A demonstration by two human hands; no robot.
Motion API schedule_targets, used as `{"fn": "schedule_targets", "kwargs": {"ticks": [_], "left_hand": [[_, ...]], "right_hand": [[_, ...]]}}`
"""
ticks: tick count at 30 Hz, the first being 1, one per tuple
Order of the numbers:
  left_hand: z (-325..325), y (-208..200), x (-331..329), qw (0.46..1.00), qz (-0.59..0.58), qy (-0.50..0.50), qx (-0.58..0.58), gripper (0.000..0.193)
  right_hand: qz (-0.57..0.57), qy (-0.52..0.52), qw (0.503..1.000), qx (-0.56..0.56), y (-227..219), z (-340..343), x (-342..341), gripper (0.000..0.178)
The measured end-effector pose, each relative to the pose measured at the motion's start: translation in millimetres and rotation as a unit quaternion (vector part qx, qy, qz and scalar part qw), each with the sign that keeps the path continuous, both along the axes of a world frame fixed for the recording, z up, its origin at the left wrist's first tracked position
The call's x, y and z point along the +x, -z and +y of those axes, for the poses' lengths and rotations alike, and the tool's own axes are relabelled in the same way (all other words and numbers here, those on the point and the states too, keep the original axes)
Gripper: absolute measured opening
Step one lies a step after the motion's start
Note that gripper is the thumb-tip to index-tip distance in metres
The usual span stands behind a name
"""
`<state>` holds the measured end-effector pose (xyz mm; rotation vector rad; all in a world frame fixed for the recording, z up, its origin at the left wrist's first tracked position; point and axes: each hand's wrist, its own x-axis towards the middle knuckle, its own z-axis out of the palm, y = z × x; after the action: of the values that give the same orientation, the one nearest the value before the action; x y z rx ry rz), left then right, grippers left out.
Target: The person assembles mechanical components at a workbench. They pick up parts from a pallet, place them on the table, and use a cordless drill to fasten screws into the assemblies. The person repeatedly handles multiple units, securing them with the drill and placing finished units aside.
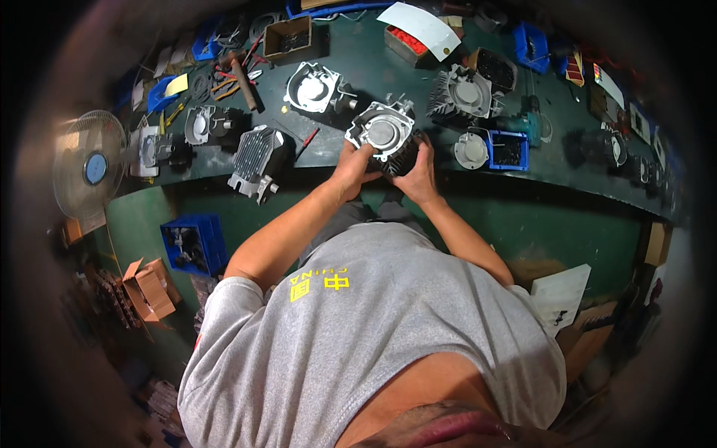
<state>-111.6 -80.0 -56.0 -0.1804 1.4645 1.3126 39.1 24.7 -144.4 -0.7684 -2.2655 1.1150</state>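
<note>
Both my hands hold a finned motor housing (382, 132) at the front edge of the green workbench. Its silver cast face with a round centre points up, and dark fins show down its side. My left hand (352, 170) grips the left side, thumb up near the rim. Round the finned right side curl the fingers of my right hand (418, 169). Just behind stands a similar silver housing (312, 88) with a round centre. On the left, a ribbed grey housing (256, 157) lies at the bench edge, and a red-handled screwdriver (307, 142) rests between it and my hands.
More housings stand at the left (209, 125) and right (464, 93). Right of my hands are a round metal cover (471, 151), a blue bin of dark screws (508, 150) and a teal power tool (529, 125). A hammer (243, 84) lies back left; a fan (94, 168) stands far left.
</note>
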Motion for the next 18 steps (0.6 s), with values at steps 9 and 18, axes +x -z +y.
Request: {"fn": "schedule_targets", "kwargs": {"ticks": [9, 18], "left_hand": [[-0.1, 54.5, 0.2, 0.983, 0.153, 0.024, 0.098, 0.086], [-60.6, 63.0, -53.5, 0.89, 0.38, 0.253, 0.009, 0.075]], "right_hand": [[-0.053, -0.048, 0.997, -0.027, 5.3, 13.4, -3.7, 0.123], [0.057, 0.03, 0.992, -0.111, -1.0, 3.9, -13.5, 0.101]]}}
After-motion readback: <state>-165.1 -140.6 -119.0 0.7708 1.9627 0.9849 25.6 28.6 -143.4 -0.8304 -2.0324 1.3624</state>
